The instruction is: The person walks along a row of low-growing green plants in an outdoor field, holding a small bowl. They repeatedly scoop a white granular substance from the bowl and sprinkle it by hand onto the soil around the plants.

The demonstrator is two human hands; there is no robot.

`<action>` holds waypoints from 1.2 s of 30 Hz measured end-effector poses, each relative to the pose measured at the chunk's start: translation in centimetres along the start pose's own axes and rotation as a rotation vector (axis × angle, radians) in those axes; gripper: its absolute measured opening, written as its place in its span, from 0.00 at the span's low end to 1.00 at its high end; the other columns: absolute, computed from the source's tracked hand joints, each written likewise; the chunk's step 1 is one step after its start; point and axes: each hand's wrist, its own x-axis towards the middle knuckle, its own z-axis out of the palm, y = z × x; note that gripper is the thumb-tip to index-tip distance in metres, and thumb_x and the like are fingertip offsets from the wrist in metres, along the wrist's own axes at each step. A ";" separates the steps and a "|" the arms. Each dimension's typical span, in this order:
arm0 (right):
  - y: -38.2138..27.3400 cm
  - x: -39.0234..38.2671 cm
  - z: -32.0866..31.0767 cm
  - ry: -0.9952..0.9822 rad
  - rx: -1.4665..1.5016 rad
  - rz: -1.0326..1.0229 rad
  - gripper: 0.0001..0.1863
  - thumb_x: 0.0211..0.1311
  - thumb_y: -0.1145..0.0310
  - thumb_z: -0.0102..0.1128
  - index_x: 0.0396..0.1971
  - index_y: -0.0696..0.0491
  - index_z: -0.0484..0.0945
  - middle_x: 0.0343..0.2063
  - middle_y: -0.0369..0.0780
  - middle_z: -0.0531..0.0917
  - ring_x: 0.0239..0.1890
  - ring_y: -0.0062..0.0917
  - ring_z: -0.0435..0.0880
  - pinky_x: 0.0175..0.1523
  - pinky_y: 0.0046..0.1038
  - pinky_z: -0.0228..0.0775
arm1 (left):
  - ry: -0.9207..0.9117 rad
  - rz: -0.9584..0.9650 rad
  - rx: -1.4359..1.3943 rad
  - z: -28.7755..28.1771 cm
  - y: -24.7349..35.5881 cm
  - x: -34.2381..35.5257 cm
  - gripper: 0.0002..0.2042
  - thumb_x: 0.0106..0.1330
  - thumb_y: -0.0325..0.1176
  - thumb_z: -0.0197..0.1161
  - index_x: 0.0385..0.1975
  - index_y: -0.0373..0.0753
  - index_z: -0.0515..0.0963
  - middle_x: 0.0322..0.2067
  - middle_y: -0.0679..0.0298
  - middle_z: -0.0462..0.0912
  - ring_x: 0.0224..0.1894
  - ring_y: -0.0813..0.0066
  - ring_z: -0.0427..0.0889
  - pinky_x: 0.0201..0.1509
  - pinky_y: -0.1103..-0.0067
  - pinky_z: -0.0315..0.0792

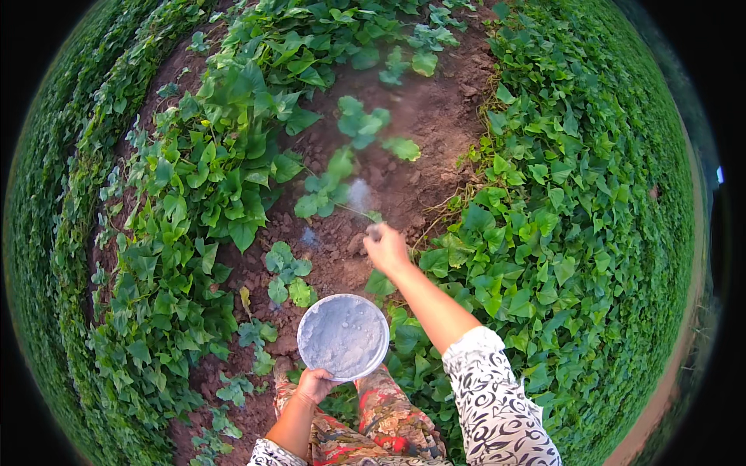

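The left grip (315,384) is closed on the near rim of a round bowl (374,369), while the right grip (385,247) has its fingers drawn in, though blur leaves it impossible to tell whether they pinch anything; the bowl seems liable to tip, since a single hand appears to bear it at one edge and the grey powder (343,334) spreads across nearly its whole width; a jolt or a misstep on the lumpy soil (435,128) could spill it, and a gust might carry loose powder off course; the right fingers could also snag the thin creeping stem, because they are close beside the round-leaved plant (325,190); as for position, the bowl is directly against the left grip, just beyond its fingers, and below and to the left of the right grip, clear of it; farther out, a pale patch of powder (358,194) shows just beyond the right fingers, with a smaller one (309,236) to their left; dense leafy vines stand on both flanks, the left bank (233,179) and the right bank (544,225) bordering the bare strip.
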 end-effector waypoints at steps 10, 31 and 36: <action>-3.2 -11.8 -5.6 -0.424 -0.393 0.071 0.19 0.55 0.59 0.61 0.37 0.61 0.75 0.31 0.56 0.81 0.38 0.48 0.81 0.44 0.43 0.73 | -0.146 0.005 0.138 10.3 3.0 1.5 0.31 0.43 0.16 0.50 0.56 0.30 0.63 0.52 0.52 0.72 0.51 0.52 0.75 0.54 0.55 0.72; -7.9 18.5 -13.0 -0.282 0.617 0.286 0.09 0.56 0.74 0.62 0.38 0.58 0.82 0.27 0.36 0.83 0.28 0.16 0.80 0.34 0.20 0.74 | -0.194 -0.048 0.407 27.6 26.9 17.9 0.27 0.45 0.15 0.51 0.51 0.29 0.68 0.46 0.50 0.77 0.45 0.53 0.79 0.47 0.60 0.77; -10.4 30.6 -15.2 -0.161 0.459 0.206 0.09 0.57 0.74 0.61 0.37 0.59 0.81 0.26 0.36 0.83 0.24 0.14 0.79 0.31 0.19 0.73 | -0.113 -0.036 0.378 26.5 30.5 19.0 0.26 0.45 0.15 0.51 0.50 0.30 0.68 0.44 0.53 0.77 0.44 0.55 0.79 0.47 0.59 0.77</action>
